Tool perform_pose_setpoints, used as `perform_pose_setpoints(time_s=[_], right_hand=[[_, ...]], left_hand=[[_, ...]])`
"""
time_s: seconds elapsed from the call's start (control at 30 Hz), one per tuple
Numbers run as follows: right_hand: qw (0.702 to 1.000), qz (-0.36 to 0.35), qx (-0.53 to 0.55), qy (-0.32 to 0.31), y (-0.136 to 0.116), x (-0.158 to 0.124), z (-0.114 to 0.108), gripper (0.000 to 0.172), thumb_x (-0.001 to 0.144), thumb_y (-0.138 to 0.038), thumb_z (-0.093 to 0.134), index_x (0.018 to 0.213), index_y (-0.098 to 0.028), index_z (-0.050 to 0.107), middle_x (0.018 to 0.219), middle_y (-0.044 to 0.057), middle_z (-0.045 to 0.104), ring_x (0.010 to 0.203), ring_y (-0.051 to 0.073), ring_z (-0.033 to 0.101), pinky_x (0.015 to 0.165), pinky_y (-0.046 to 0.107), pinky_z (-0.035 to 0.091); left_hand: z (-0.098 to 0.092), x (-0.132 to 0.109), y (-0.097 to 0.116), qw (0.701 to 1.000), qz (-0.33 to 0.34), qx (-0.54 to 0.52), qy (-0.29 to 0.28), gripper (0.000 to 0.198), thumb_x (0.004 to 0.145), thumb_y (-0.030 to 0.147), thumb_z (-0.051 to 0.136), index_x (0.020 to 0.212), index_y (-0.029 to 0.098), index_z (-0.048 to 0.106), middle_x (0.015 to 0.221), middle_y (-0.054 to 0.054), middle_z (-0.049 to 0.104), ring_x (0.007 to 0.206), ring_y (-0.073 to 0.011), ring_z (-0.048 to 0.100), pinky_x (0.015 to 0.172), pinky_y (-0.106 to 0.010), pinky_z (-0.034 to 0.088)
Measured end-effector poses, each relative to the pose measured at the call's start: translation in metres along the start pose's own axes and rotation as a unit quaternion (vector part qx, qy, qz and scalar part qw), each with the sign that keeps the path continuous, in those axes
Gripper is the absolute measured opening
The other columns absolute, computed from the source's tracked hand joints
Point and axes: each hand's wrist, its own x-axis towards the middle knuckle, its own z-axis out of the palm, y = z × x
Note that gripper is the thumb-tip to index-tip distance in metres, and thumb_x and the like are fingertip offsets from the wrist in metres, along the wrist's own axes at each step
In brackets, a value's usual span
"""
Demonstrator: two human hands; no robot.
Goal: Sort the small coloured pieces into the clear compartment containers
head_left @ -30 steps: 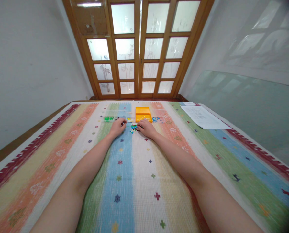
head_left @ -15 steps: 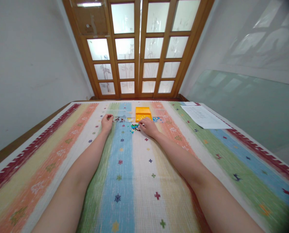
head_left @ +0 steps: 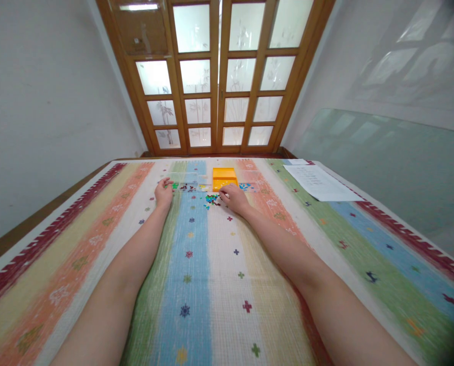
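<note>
**Head view.** Both bare forearms extend forward across a striped woven cloth (head_left: pixel 211 284) in red, yellow, orange, green and blue bands, which covers the table.

- **Left hand:** The left hand (head_left: pixel 163 192) lies knuckles up at the left end of a long clear plastic compartment tray (head_left: pixel 190 179). Its fingers are curled, with the tips at the compartment that holds green pieces (head_left: pixel 175 186). Whether they grip a piece cannot be told at this size.
- **Right hand:** The right hand (head_left: pixel 234 198) lies palm down with the fingers drawn together. The tips touch the right edge of a heap of small loose multicoloured plastic pieces (head_left: pixel 210 200). Whether a piece is pinched cannot be told.
- **Heap:** The heap lies on the blue and white bands of the cloth, between the 2 hands and just in front of the clear tray.
- **Tray contents:** Further compartments show dark pieces (head_left: pixel 188 188), yellow pieces (head_left: pixel 203 187) and blue pieces (head_left: pixel 244 186).
- **Orange tray:** A shallow orange plastic tray (head_left: pixel 224 175) sits at the middle of the clear tray, just beyond the right hand's fingertips.
- **Surroundings:** A white printed paper sheet (head_left: pixel 320 183) lies well apart to the right, on the green band. Behind the table stands a wooden double door with frosted glass panes (head_left: pixel 219 76). A large glass sheet (head_left: pixel 383 168) leans along the right wall.
</note>
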Motion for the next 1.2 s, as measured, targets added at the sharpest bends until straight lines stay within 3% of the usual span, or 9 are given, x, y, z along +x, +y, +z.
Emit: perform_pose_setpoints(time_s=[0.2, 0.37, 0.63, 1.0, 1.2], right_hand=[[0.995, 0.025, -0.067, -0.067, 0.0, 0.0, -0.002, 0.018, 0.102, -0.021, 0.056, 0.106, -0.02, 0.073, 0.107, 0.011, 0.071, 0.105, 0.024, 0.059, 0.091, 0.032, 0.041], [0.992, 0.066, -0.07, -0.08, 0.008, 0.0, -0.001, 0.021, 0.1, -0.017, 0.055, 0.111, -0.02, 0.073, 0.111, 0.01, 0.07, 0.107, 0.023, 0.06, 0.091, 0.03, 0.042], [0.995, 0.042, -0.054, -0.066, 0.006, -0.001, 0.002, 0.018, 0.1, -0.023, 0.059, 0.106, -0.02, 0.075, 0.103, 0.009, 0.07, 0.099, 0.022, 0.062, 0.084, 0.03, 0.044], [0.995, 0.005, -0.048, -0.088, 0.002, 0.0, 0.007, 0.018, 0.1, -0.024, 0.062, 0.109, -0.022, 0.078, 0.102, 0.009, 0.071, 0.098, 0.023, 0.063, 0.086, 0.031, 0.045], [0.996, 0.0, -0.047, -0.081, 0.002, -0.002, 0.008, 0.026, 0.101, -0.025, 0.06, 0.123, -0.024, 0.075, 0.107, 0.009, 0.07, 0.1, 0.023, 0.062, 0.086, 0.03, 0.044]], left_hand=[[0.0, -0.014, 0.018, 0.994, 0.05, 0.08, -0.05, 0.031, 0.088, 0.02, 0.054, 0.113, 0.018, 0.073, 0.103, -0.006, 0.078, 0.074, -0.0182, 0.068, 0.076, -0.031, 0.055], [0.003, -0.026, 0.032, 0.982, 0.087, 0.133, -0.104, 0.028, 0.091, 0.024, 0.054, 0.109, 0.019, 0.076, 0.099, -0.006, 0.078, 0.083, -0.0214, 0.068, 0.084, -0.033, 0.054], [0.008, -0.036, 0.038, 0.964, 0.147, 0.147, -0.166, 0.024, 0.091, 0.022, 0.056, 0.1, 0.021, 0.078, 0.095, -0.005, 0.077, 0.083, -0.0227, 0.067, 0.086, -0.035, 0.051], [0.018, -0.05, 0.047, 0.924, 0.213, 0.199, -0.246, 0.027, 0.093, 0.02, 0.056, 0.106, 0.022, 0.079, 0.101, -0.007, 0.078, 0.087, -0.0245, 0.068, 0.086, -0.037, 0.052], [0.021, -0.052, 0.044, 0.916, 0.224, 0.205, -0.263, 0.026, 0.093, 0.021, 0.055, 0.105, 0.022, 0.078, 0.102, -0.007, 0.078, 0.09, -0.0244, 0.07, 0.087, -0.036, 0.053]])
